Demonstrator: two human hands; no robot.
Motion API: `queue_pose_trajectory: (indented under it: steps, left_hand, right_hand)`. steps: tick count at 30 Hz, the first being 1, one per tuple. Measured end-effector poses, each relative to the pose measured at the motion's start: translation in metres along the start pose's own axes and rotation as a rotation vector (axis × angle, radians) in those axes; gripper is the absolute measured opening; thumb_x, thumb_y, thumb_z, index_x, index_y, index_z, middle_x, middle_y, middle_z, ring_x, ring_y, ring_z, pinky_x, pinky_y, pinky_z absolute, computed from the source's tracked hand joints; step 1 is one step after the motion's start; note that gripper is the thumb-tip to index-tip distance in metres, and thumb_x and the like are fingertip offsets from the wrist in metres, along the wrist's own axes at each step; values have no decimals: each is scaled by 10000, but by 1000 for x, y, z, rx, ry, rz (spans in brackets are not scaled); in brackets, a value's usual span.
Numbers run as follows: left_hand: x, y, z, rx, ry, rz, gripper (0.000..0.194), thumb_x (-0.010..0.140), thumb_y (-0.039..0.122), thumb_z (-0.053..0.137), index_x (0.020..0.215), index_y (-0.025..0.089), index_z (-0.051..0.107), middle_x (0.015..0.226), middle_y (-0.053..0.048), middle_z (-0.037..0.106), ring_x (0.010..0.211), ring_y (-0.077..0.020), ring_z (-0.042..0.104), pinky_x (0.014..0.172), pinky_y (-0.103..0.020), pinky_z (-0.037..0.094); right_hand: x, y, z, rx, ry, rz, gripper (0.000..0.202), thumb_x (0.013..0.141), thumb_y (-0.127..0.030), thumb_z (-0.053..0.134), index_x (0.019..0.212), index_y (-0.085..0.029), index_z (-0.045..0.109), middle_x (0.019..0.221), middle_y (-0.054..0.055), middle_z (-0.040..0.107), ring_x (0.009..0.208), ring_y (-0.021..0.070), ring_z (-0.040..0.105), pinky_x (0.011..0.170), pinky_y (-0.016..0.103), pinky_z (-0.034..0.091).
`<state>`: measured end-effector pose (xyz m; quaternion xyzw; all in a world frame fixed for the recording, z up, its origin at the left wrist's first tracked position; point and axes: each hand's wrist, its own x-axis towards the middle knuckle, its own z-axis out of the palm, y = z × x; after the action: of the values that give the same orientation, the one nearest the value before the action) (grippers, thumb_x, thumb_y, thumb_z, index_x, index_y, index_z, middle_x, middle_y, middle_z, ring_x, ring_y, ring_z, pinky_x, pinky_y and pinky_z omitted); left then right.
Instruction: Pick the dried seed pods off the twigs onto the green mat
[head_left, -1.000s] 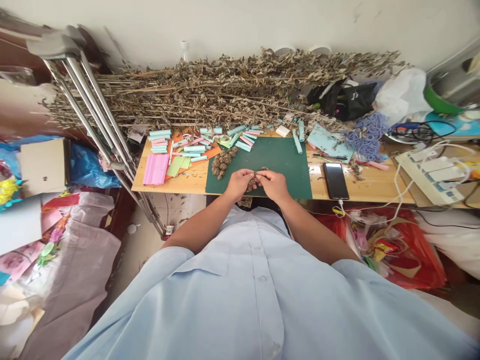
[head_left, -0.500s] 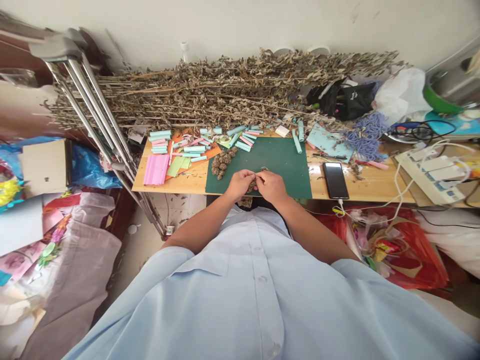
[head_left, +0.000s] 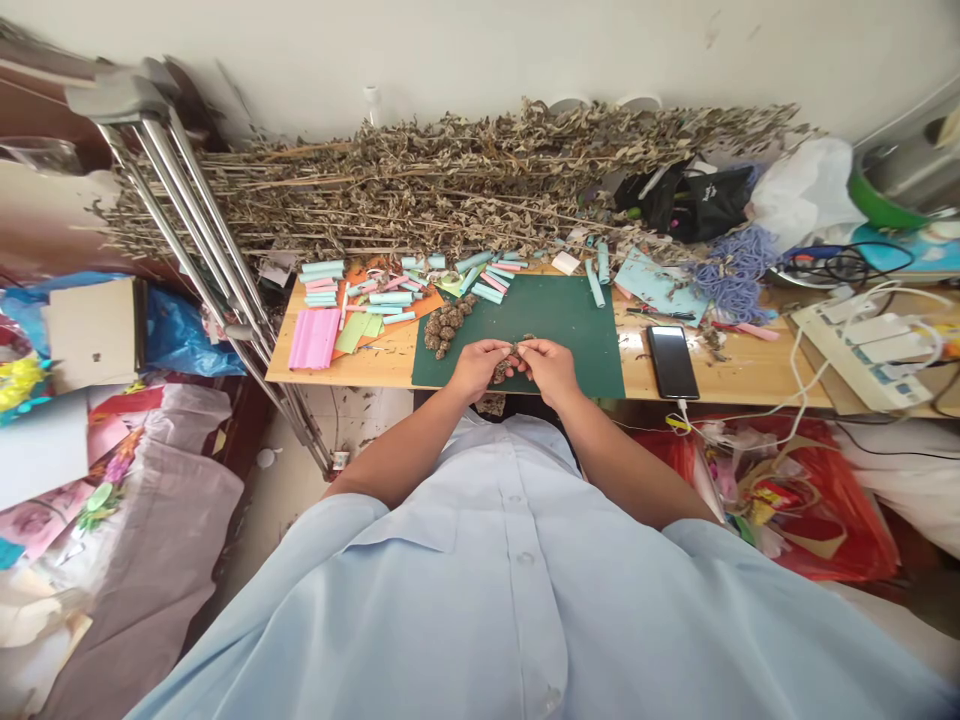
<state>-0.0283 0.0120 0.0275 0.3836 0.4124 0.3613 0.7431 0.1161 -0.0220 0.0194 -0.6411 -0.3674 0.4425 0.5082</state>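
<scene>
My left hand (head_left: 480, 368) and my right hand (head_left: 548, 370) meet at the front edge of the green mat (head_left: 555, 310). Fingers of both are pinched on a small piece of dried plant (head_left: 515, 349) between them. More brown plant matter shows just below the fingertips, partly hidden by them. A cluster of brown dried balls (head_left: 448, 324) lies on the mat beyond my left hand. Rolled blue and pink papers (head_left: 390, 298) lie to the left, beside a pink paper stack (head_left: 313, 339).
Dried plant stalks (head_left: 450, 185) fill the back of the table. On the right are a phone (head_left: 673, 362) with a cable, purple string (head_left: 735, 272) and a power strip (head_left: 862, 345). Metal crutches (head_left: 202, 240) lean at the left. A red bag (head_left: 832, 500) sits below right.
My hands have moved slightly apart at the fingertips, my right hand shifting a little to the right. The small plant piece between them now shows.
</scene>
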Motion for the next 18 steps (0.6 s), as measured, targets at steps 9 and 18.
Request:
queue_pose_trajectory:
  steps: [9, 18]
  left_hand:
    - [3, -7, 0, 12, 18, 37, 270, 827, 331, 733, 944, 88, 724, 755, -75, 718, 545, -110, 632, 447, -202, 400]
    - [3, -9, 0, 106, -7, 86, 253, 838, 326, 721, 947, 99, 747, 772, -73, 725, 555, -90, 621, 477, -190, 398]
  right_hand:
    - [-10, -3, -5, -527, 6, -551, 205, 937, -280, 542, 879, -231, 732, 887, 47, 738, 867, 214, 670, 852, 358, 525]
    - [-8, -3, -10, -784, 8, -678, 186, 952, -227, 532, 1032, -222, 700, 976, 71, 764, 892, 238, 702, 824, 348, 533]
